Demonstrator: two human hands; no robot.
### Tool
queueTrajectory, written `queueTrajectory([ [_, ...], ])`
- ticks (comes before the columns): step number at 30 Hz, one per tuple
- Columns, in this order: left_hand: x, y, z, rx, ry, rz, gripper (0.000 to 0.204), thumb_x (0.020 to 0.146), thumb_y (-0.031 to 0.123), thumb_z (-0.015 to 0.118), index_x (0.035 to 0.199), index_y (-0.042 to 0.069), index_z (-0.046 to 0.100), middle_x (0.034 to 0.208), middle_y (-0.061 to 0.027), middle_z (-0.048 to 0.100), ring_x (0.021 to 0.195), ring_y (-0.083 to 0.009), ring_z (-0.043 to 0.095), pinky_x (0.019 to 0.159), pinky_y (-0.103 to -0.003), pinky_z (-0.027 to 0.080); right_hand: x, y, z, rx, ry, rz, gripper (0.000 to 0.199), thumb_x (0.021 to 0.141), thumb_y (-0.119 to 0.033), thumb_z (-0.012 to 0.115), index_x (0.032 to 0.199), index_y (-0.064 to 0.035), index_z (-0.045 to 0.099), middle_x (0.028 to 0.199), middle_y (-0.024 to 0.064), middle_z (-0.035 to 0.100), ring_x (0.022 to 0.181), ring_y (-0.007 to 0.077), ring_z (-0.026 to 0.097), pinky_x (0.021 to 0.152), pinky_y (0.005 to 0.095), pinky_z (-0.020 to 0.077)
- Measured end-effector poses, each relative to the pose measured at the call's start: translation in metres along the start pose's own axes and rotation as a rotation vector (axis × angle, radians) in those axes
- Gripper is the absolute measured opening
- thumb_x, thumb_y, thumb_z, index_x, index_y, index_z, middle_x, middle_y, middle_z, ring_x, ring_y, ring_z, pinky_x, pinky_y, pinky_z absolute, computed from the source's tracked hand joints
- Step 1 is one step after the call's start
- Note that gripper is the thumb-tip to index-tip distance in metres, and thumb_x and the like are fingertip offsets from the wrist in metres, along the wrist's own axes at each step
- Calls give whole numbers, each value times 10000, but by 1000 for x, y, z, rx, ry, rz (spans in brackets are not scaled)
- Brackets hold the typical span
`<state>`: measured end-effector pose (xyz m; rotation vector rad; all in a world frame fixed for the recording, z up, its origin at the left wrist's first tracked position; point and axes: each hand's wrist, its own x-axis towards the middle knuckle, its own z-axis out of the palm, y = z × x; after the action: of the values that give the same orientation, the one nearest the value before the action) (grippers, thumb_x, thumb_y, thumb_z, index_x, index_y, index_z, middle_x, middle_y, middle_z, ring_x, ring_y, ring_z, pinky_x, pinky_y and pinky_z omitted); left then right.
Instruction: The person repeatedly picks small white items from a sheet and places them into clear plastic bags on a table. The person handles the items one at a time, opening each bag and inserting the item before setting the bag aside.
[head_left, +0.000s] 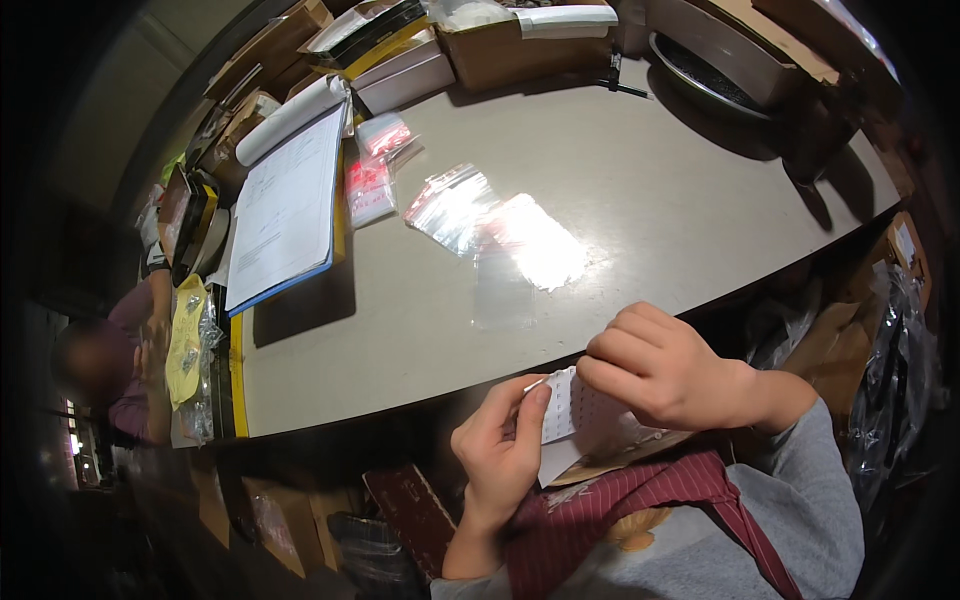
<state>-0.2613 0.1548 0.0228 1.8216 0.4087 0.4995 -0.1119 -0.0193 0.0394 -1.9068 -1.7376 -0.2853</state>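
Observation:
My left hand (pixel 500 440) grips a white sheet (pixel 563 408) by its left edge, thumb on top. Rows of small marks or bumps run across this sheet; its exact kind I cannot make out. The fingers of my right hand (pixel 650 365) are closed in a pinch at the sheet's upper right, and whatever is between them is hidden. Both hands are just off the table's near edge, above my lap. Beyond them on the table lie a fanned stack of clear plastic bags (pixel 448 208), a glare-whitened pile of bags (pixel 545 250) and a single clear bag (pixel 503 293).
A clipboard with papers (pixel 285 205) stands raised at the table's left, beside red-printed bags (pixel 370 188). Boxes (pixel 525 50) line the back, with a pen (pixel 625 90) before them. A round dark tray (pixel 705 75) leans at right. Another person (pixel 125 360) sits at far left.

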Motion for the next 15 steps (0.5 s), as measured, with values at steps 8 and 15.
queueTrajectory([
  [8,34,-12,-5,358,34,426,113,908,32,745,1019,11,736,1182,-202,740,1114,-332,704,959,-434,526,16,29,-20,433,78,247,229,851,-40,692,1074,-3,655,960,152,660,868,330,657,790,408,536],
  [15,25,-17,27,501,-172,661,181,833,34,748,1005,-13,724,1302,-239,688,1306,-413,619,1103,-519,444,40,59,-16,696,-101,611,233,955,-198,653,1000,30,674,841,113,680,784,182,640,740,335,519],
])
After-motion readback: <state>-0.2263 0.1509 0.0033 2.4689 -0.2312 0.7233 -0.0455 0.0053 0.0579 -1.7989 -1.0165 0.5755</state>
